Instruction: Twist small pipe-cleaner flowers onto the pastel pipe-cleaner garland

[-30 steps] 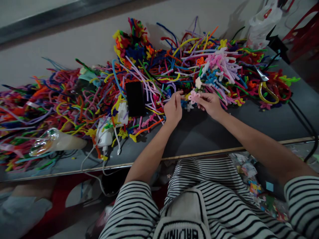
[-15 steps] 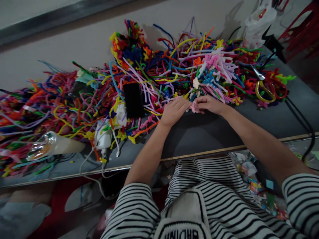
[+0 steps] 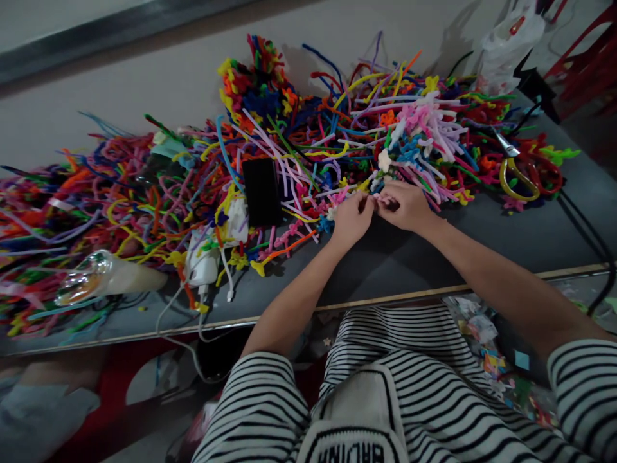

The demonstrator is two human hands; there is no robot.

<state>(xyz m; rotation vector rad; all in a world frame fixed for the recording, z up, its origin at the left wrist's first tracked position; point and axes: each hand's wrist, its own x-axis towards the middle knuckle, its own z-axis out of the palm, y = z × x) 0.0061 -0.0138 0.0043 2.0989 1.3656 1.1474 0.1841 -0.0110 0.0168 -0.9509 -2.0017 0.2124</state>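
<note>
Over the table [image 3: 405, 263], left fingers [image 3: 369, 207] and right fingers [image 3: 389, 187] pinch a fuzzy pink piece [image 3: 384, 200].

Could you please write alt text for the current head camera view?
Left hand and right hand meet at a fuzzy pink piece, over a dark table heaped with colorful fuzzy stems; black phone left, scissors right.

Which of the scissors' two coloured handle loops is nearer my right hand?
The yellow loop; the red loop sits beyond it, farther to the right from the right hand.
</note>
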